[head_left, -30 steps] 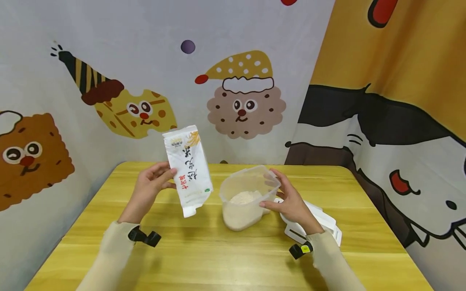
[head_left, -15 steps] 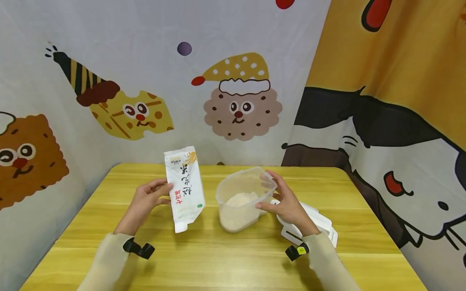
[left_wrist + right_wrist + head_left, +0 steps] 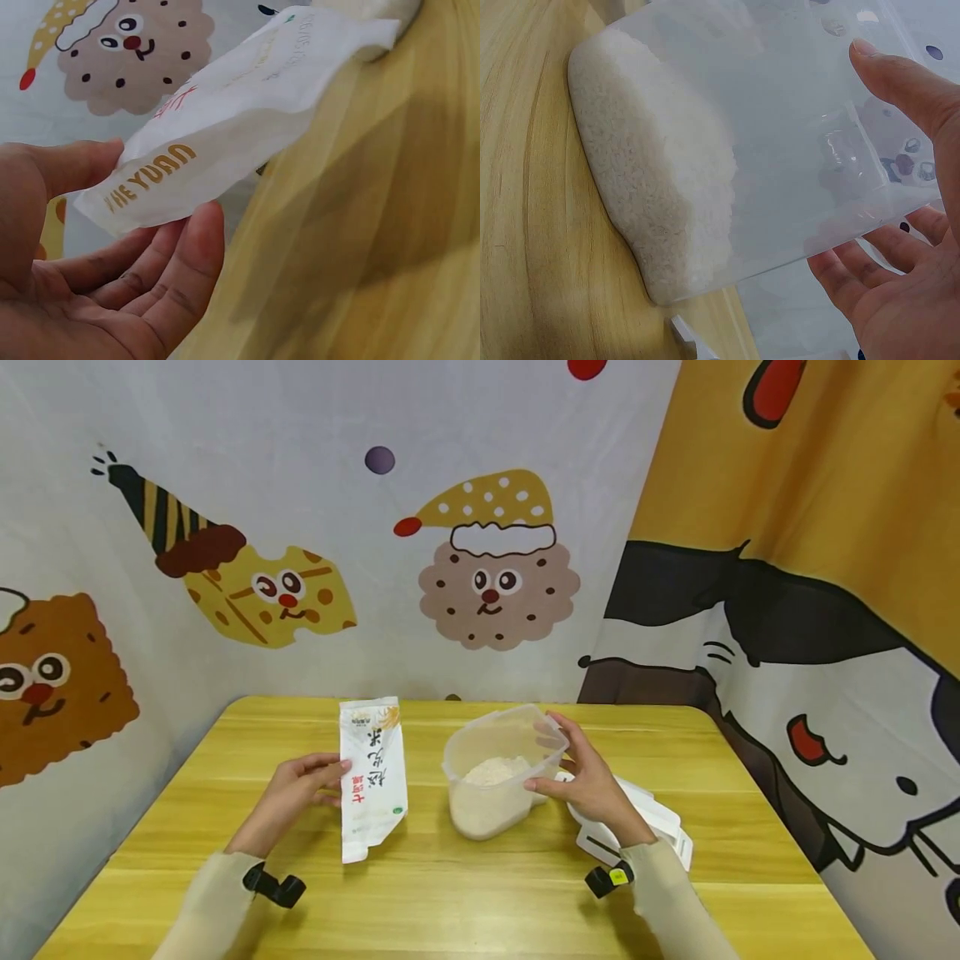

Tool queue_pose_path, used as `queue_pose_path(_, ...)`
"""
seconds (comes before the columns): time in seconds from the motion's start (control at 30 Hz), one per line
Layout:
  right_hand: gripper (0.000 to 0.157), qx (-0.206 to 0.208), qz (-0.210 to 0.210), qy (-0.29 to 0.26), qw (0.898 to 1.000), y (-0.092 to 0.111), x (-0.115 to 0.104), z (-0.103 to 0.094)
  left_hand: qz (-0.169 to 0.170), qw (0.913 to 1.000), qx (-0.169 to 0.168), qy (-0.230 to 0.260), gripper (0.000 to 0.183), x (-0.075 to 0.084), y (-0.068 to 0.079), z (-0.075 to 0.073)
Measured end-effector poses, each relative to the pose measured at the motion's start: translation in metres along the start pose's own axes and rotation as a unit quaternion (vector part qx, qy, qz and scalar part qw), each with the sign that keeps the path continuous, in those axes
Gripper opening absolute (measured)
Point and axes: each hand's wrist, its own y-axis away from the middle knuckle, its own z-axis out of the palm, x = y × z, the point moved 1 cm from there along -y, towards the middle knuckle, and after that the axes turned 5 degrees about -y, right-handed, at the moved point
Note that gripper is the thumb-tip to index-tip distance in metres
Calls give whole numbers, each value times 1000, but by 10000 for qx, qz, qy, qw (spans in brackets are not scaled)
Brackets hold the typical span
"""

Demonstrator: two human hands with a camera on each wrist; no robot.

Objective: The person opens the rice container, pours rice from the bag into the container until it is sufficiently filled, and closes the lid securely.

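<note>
In the head view my left hand (image 3: 295, 795) pinches the left edge of a white rice bag (image 3: 372, 777) with dark and red lettering, between thumb and fingers. The bag stands upright just over the table, its cut lower corner pointing down; in the left wrist view the slack bag (image 3: 225, 127) casts a shadow on the wood. To the right, a clear plastic container (image 3: 468, 810) stands on the table, partly filled with white rice (image 3: 645, 172). My right hand (image 3: 592, 781) grips its right side near the rim, thumb in front and fingers behind.
White plastic pieces (image 3: 652, 810), perhaps a lid, lie on the table right of the container, partly hidden by my right hand and forearm. Beyond the wooden table (image 3: 450, 910) hangs a cartoon-print curtain (image 3: 315, 468).
My left hand has lowered the rice bag and brought it slightly left, turning it more upright. My right hand stays on the container, which remains in place; the head view has shifted slightly.
</note>
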Motion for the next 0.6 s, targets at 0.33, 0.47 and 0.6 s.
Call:
queue_pose_path(0.33,100,-12,-46,28,10000,-1,2,1,-472,9977,-136,-474,69,-10,1,0)
queue_pose_path(0.47,102,-9,-68,12,10000,-1,2,0,-562,9959,-182,-692,68,-12,1,0)
queue_pose_path(0.6,103,-3,-118,-22,9999,-1,2,0,-734,9935,-168,-853,68,-14,-1,0)
